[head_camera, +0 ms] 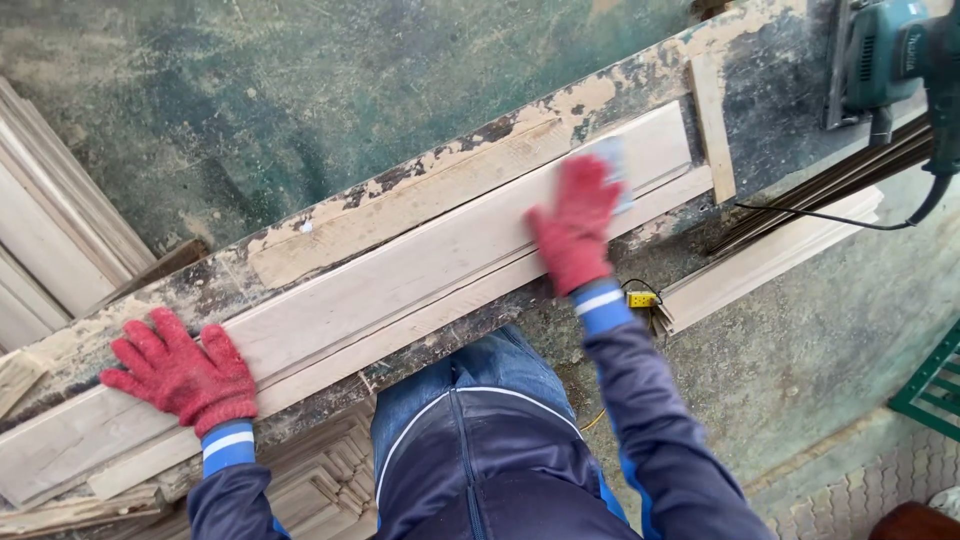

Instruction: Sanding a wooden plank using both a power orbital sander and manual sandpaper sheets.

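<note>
Nearest us, our left hand [182, 372], red-gloved, lies flat and unclenched on the long moulded wooden board [400, 290], gripping nothing. The board lies lengthwise on the paint-scarred workbench [770, 110]. Our right hand [574, 222] presses a pale sanding pad [612, 160] against it. Farthest, a teal power sander [885, 60].

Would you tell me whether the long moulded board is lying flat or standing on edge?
Flat: the board lies face up along the workbench, under both gloved hands.
</note>
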